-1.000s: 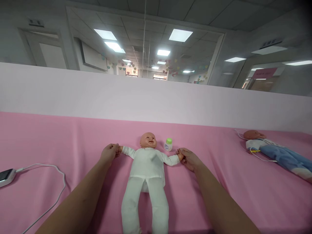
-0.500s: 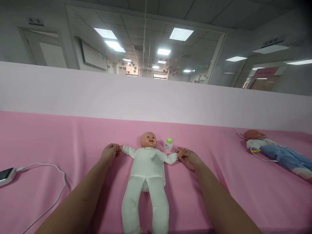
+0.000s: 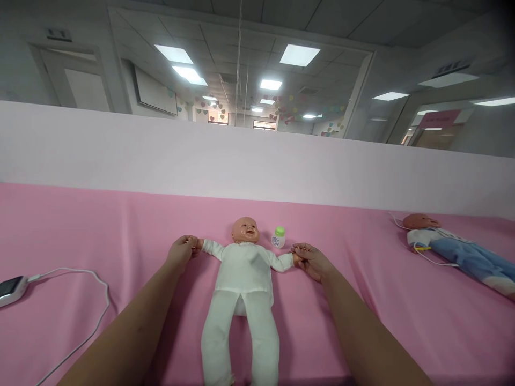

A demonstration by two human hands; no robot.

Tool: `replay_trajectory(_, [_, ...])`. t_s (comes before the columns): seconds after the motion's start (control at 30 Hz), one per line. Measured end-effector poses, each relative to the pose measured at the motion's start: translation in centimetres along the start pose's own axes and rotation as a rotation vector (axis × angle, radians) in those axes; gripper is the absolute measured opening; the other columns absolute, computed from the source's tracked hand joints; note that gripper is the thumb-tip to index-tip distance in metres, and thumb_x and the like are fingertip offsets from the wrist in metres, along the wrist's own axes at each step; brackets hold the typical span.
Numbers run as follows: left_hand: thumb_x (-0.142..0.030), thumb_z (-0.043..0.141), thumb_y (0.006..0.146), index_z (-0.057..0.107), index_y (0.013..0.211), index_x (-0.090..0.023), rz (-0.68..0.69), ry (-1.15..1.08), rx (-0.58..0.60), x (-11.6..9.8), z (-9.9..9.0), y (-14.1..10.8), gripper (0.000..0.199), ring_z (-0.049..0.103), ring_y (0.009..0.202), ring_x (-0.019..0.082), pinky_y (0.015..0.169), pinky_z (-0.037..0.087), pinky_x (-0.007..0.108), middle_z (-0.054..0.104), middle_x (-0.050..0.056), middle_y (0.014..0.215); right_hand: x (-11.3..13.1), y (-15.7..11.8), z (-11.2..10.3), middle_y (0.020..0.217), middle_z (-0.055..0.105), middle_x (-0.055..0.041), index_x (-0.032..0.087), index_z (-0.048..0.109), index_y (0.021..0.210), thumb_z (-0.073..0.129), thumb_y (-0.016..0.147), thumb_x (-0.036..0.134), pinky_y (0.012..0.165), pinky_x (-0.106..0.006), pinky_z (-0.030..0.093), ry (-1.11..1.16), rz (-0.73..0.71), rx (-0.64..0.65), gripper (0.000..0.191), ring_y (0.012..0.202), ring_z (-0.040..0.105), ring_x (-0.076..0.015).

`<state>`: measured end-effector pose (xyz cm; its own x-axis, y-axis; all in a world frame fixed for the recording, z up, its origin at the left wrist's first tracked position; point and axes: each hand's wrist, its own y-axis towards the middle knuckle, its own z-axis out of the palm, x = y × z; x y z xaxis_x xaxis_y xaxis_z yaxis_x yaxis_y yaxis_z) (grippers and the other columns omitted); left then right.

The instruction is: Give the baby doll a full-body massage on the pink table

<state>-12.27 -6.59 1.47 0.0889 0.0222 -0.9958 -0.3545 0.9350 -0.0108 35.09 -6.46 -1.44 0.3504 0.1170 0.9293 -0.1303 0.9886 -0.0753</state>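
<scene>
A baby doll point(image 3: 244, 268) in a white top and white trousers lies on its back on the pink sheet point(image 3: 153, 214), arms spread sideways. My left hand point(image 3: 183, 253) is closed round the doll's hand on the left side of the view. On the other side, my right hand point(image 3: 313, 261) pinches the doll's other hand between thumb and fingers. A small clear bottle with a green cap point(image 3: 278, 237) stands beside the doll's head, close to my right hand's fingertips.
At the far right lies a second doll point(image 3: 462, 254) in blue and white clothes, with a thin white tube. A white device with a dark screen point(image 3: 13, 290) and its cable point(image 3: 107, 300) lie at the left. Behind the sheet rises a low white wall point(image 3: 241, 161) below glass.
</scene>
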Motion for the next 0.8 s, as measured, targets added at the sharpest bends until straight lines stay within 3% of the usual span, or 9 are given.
replay_trajectory(0.17, [-0.041, 0.078, 0.067, 0.065, 0.081, -0.018, -0.009, 0.017, -0.016, 0.23, -0.14, 0.26, 0.030, 0.062, 0.061, 0.017, 0.066, 0.058, 0.034, 0.065, 0.002, 0.069, -0.34, 0.20, 0.37, 0.089, 0.075, -0.0068, 0.019, 0.076, 0.092, 0.091, 0.077, 0.044, 0.053, -0.025, 0.050, -0.048, -0.021, -0.088, 0.033, 0.070, 0.064, -0.0157])
replay_trajectory(0.37, [-0.038, 0.076, 0.067, 0.067, 0.082, -0.017, -0.031, 0.034, -0.031, 0.46, -0.33, 0.62, 0.027, 0.063, 0.063, 0.019, 0.066, 0.059, 0.035, 0.066, 0.003, 0.068, -0.68, 0.76, 0.14, 0.092, 0.077, -0.0091, 0.020, 0.073, 0.103, 0.083, 0.084, 0.030, 0.053, -0.025, 0.051, -0.074, -0.018, -0.120, 0.024, 0.066, 0.064, -0.0157])
replay_trajectory(0.57, [-0.032, 0.073, 0.063, 0.066, 0.084, -0.017, -0.049, 0.018, -0.027, 0.48, -0.25, 0.78, 0.026, 0.063, 0.062, 0.019, 0.065, 0.058, 0.034, 0.067, 0.003, 0.069, -0.21, 0.47, -0.10, 0.103, 0.078, -0.0129, 0.020, 0.069, 0.113, 0.080, 0.081, 0.014, 0.068, -0.029, 0.062, -0.001, 0.020, -0.058, 0.035, 0.080, 0.073, -0.0188])
replay_trajectory(0.8, [-0.027, 0.071, 0.057, 0.064, 0.085, -0.018, -0.040, -0.007, 0.006, 0.32, -0.12, 0.50, 0.029, 0.062, 0.060, 0.017, 0.063, 0.056, 0.032, 0.065, 0.001, 0.067, 0.13, -0.14, -0.20, 0.112, 0.078, -0.0120, 0.019, 0.070, 0.118, 0.084, 0.082, 0.016, 0.079, -0.030, 0.064, 0.051, 0.036, 0.046, 0.039, 0.087, 0.075, -0.0187])
